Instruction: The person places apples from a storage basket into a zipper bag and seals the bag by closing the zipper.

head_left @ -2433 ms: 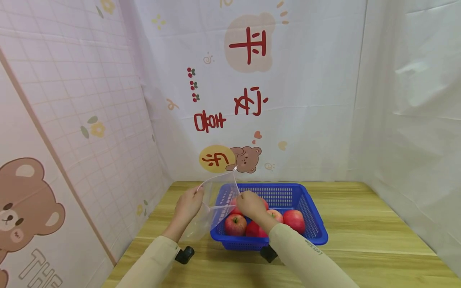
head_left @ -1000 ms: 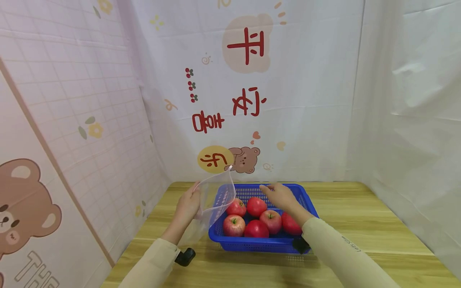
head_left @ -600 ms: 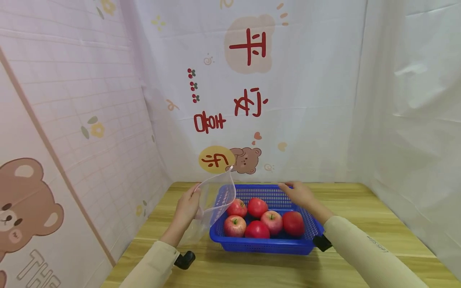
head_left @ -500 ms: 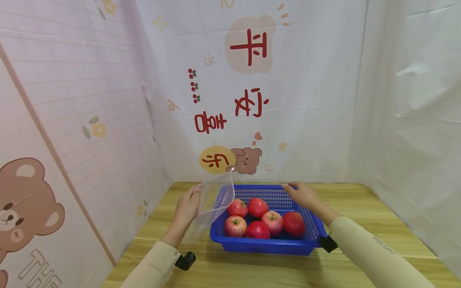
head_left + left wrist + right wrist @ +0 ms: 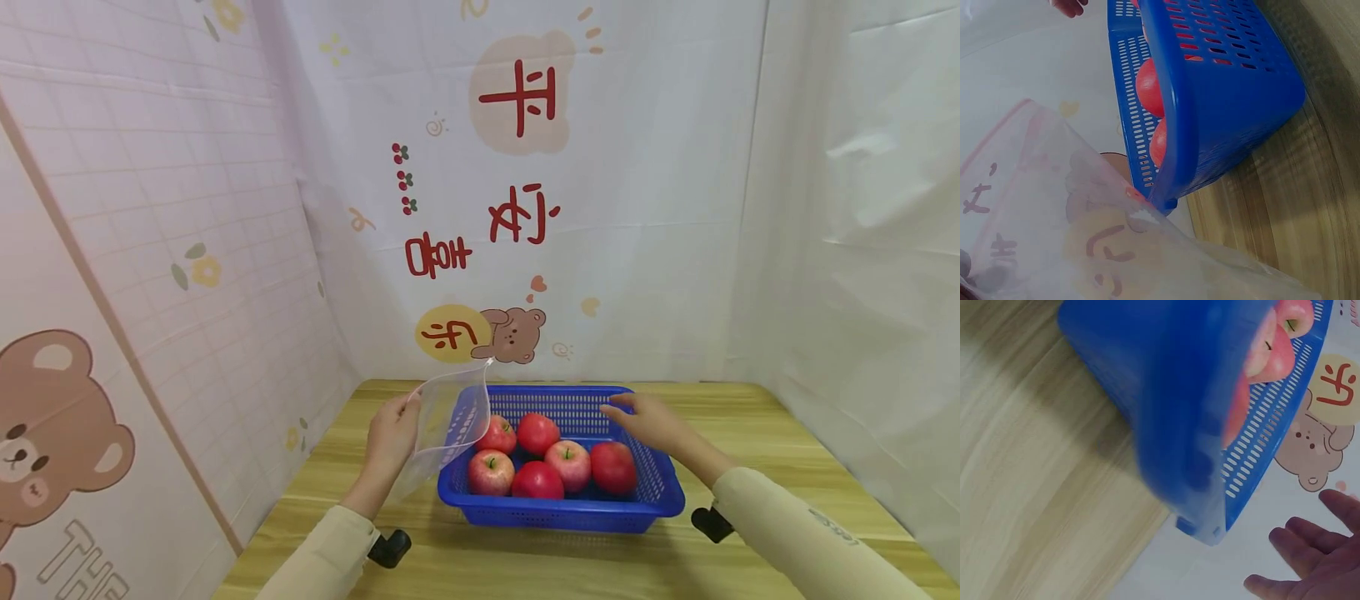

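My left hand pinches the edge of a clear zip bag, whose mouth gapes toward the basket. In the left wrist view the see-through bag spreads across the lower left, and only a bit of the hand shows at the corner. The blue basket stands to the right with several red apples in it, among them a striped apple and a darker apple. Over the basket's right back corner hovers my right hand, holding nothing. Its fingers are spread in the right wrist view.
The basket rests on a wood-grain table. Behind it hangs a white printed cloth, and a gridded cloth covers the left side. A black wrist camera sits under the left cuff.
My right hand has let go of the bag's edge and moved right across the basket, uncovering the apples. The left hand has stayed nearly in place with the bag.
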